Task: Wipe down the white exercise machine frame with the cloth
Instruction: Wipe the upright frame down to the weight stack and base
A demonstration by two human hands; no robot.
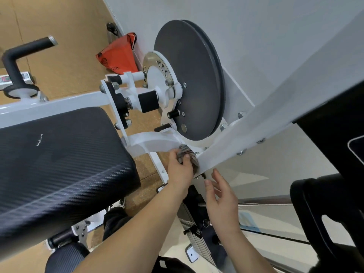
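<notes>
The white exercise machine frame [256, 123] runs diagonally from the upper right down to a joint at the centre, where a curved white arm [155, 142] meets it. My left hand [180, 168] grips a bunched grey striped cloth [187, 154] and presses it against that joint, just below the dark grey round disc [189, 79]. My right hand [220, 198] hovers just below and right of the joint, fingers straight and spread, holding nothing.
A black textured seat pad [59, 164] fills the left. A black padded handle [17, 56] stands at the upper left, a red bag [118, 54] lies on the cork floor by the wall. Black pads [325, 203] are at the right, a weight stack [197, 223] below the hands.
</notes>
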